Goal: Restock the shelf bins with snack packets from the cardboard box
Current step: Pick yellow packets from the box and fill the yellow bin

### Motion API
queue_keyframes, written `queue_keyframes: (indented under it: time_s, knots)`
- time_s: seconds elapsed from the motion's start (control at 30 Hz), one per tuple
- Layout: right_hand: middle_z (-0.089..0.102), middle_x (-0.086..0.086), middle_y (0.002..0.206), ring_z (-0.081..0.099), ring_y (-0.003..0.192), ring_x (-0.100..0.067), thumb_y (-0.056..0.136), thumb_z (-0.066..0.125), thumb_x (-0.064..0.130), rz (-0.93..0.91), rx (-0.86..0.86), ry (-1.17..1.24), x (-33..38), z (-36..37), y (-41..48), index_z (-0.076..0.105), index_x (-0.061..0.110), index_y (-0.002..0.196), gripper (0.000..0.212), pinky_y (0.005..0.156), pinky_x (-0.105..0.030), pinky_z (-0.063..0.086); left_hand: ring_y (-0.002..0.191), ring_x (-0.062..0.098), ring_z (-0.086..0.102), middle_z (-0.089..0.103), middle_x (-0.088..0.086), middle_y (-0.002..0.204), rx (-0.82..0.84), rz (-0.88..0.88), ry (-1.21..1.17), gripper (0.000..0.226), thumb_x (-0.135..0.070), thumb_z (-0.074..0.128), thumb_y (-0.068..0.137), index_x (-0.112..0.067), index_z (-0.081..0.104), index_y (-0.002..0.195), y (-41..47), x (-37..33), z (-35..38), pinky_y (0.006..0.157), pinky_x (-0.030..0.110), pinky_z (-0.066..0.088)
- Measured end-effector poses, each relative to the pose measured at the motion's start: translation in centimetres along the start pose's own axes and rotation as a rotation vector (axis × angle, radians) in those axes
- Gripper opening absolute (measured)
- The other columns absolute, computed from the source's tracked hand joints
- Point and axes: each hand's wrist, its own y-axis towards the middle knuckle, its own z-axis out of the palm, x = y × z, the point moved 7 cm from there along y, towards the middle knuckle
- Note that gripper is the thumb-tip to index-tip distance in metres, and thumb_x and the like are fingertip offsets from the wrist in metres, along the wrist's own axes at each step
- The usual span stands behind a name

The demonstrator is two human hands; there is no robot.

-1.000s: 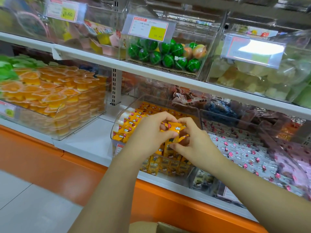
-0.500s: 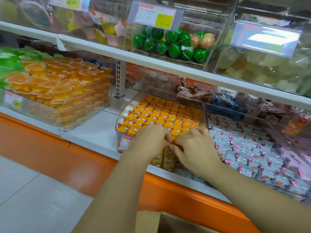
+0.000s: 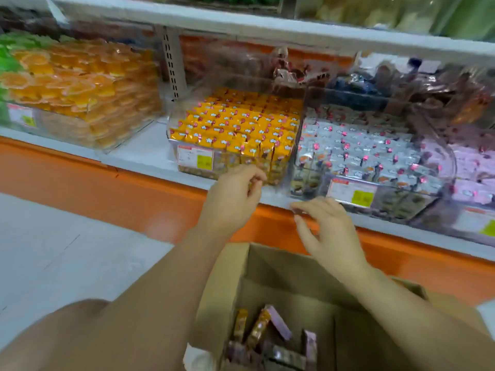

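1. Shelf (image 3: 139, 159): a white ledge with an orange front, carrying clear bins side by side. All places below are given relative to the yellow bin.
2. Cardboard box (image 3: 270, 274): open, below and in front of the yellow bin, at the bottom of the view. Several packets (image 3: 261, 326) lie loose at its bottom; the stock is low.
3. Yellow bin (image 3: 235, 129): packed to its rim with rows of yellow packets. The grey-packet bin (image 3: 375, 156) stands touching its right side; the bin of orange jelly cups (image 3: 80, 92) stands well apart to its left.
4. Left hand (image 3: 233, 194): just in front of the yellow bin's front wall, fingers curled loosely, holding nothing visible.
5. Right hand (image 3: 326, 231): lower and to the right, over the box mouth, fingers spread, empty.
6. Risk, as judged: the yellow bin looks full, so further packets may slide off its front edge. The box holds mixed wrappers, so a hurried grab could put a packet in the wrong bin.
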Motion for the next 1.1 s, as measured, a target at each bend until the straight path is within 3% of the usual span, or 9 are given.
queue_keyframes:
  time_s: [0.1, 0.23, 0.33, 0.4, 0.5, 0.57, 0.73, 0.87, 1.1]
  knots:
    - [0.067, 0.005, 0.092, 0.059, 0.088, -0.017, 0.085, 0.064, 0.009, 0.169, 0.078, 0.042, -3.7, 1.4, -5.8, 0.07, 0.018, 0.103, 0.02, 0.078, -0.025, 0.044, 0.069, 0.004, 0.051, 0.058, -0.011, 0.088, 0.123, -0.049, -0.009, 0.014, -0.011, 0.056, 0.09, -0.018, 0.065, 0.099, -3.9, 0.1, 4.9, 0.069, 0.029, 0.045]
    - [0.068, 0.005, 0.102, 0.061, 0.097, -0.013, 0.087, 0.062, 0.01, 0.481, 0.233, 0.106, -9.2, 4.3, -12.7, 0.069, 0.019, 0.108, 0.024, 0.087, -0.026, 0.047, 0.083, 0.009, 0.058, 0.063, -0.009, 0.097, 0.343, -0.178, 0.041, 0.016, -0.015, 0.054, 0.092, -0.023, 0.064, 0.103, -10.3, 1.4, 12.3, 0.064, 0.021, 0.044]
    - [0.063, 0.011, 0.097, 0.062, 0.095, -0.01, 0.088, 0.059, 0.01, 0.651, 0.397, 0.142, -12.6, 7.1, -17.0, 0.065, 0.022, 0.114, 0.029, 0.086, -0.026, 0.05, 0.086, 0.014, 0.062, 0.067, -0.004, 0.099, 0.457, -0.43, -0.013, 0.02, -0.01, 0.054, 0.089, -0.02, 0.067, 0.101, -14.6, 4.7, 17.5, 0.077, 0.029, 0.051]
    - [0.062, 0.011, 0.096, 0.06, 0.092, -0.006, 0.09, 0.058, 0.013, 0.751, 0.519, 0.159, -14.4, 9.1, -19.7, 0.061, 0.022, 0.12, 0.032, 0.084, -0.019, 0.046, 0.101, 0.017, 0.062, 0.067, 0.002, 0.11, 0.564, -0.623, -0.02, 0.023, -0.009, 0.054, 0.091, -0.015, 0.065, 0.11, -16.9, 7.4, 20.1, 0.085, 0.023, 0.045]
    - [0.067, 0.003, 0.103, 0.061, 0.096, -0.009, 0.091, 0.058, 0.014, 0.885, 0.625, 0.184, -16.4, 11.4, -22.8, 0.06, 0.018, 0.124, 0.033, 0.083, -0.013, 0.039, 0.121, 0.023, 0.052, 0.055, 0.01, 0.133, 0.767, -0.879, 0.013, 0.04, -0.017, 0.055, 0.094, -0.008, 0.05, 0.132, -20.3, 10.6, 23.2, 0.088, 0.019, 0.036]
    - [0.068, 0.0, 0.111, 0.061, 0.102, -0.012, 0.091, 0.058, 0.015, 0.954, 0.7, 0.219, -17.0, 13.1, -24.3, 0.057, 0.018, 0.126, 0.035, 0.089, -0.018, 0.042, 0.128, 0.025, 0.045, 0.044, 0.012, 0.142, 0.856, -0.956, 0.061, 0.051, -0.024, 0.056, 0.095, -0.007, 0.039, 0.14, -22.2, 12.1, 25.0, 0.096, 0.023, 0.034]
    - [0.063, -0.005, 0.121, 0.059, 0.108, -0.017, 0.093, 0.057, 0.022, 1.044, 0.848, 0.283, -17.4, 16.7, -26.6, 0.05, 0.016, 0.133, 0.041, 0.086, -0.025, 0.045, 0.135, 0.036, 0.03, 0.023, 0.018, 0.15, 1.002, -1.044, 0.328, 0.056, -0.032, 0.051, 0.094, -0.016, 0.033, 0.144, -26.1, 14.8, 27.7, 0.107, 0.04, 0.032]
    - [0.061, -0.008, 0.126, 0.058, 0.111, -0.018, 0.092, 0.058, 0.02, 1.108, 0.901, 0.353, -17.4, 18.4, -27.7, 0.049, 0.011, 0.133, 0.043, 0.091, -0.027, 0.044, 0.135, 0.036, 0.021, 0.018, 0.014, 0.148, 1.088, -0.992, 0.515, 0.049, -0.029, 0.055, 0.092, -0.025, 0.039, 0.138, -27.3, 15.7, 28.9, 0.107, 0.04, 0.029]
    - [0.059, -0.009, 0.127, 0.056, 0.114, -0.017, 0.092, 0.059, 0.021, 1.2, 0.912, 0.423, -17.7, 19.4, -28.8, 0.05, 0.009, 0.133, 0.043, 0.088, -0.025, 0.044, 0.123, 0.035, 0.041, 0.023, 0.012, 0.145, 0.994, -0.879, 0.373, 0.046, -0.018, 0.062, 0.087, -0.018, 0.049, 0.131, -27.0, 15.6, 29.2, 0.1, 0.037, 0.039]
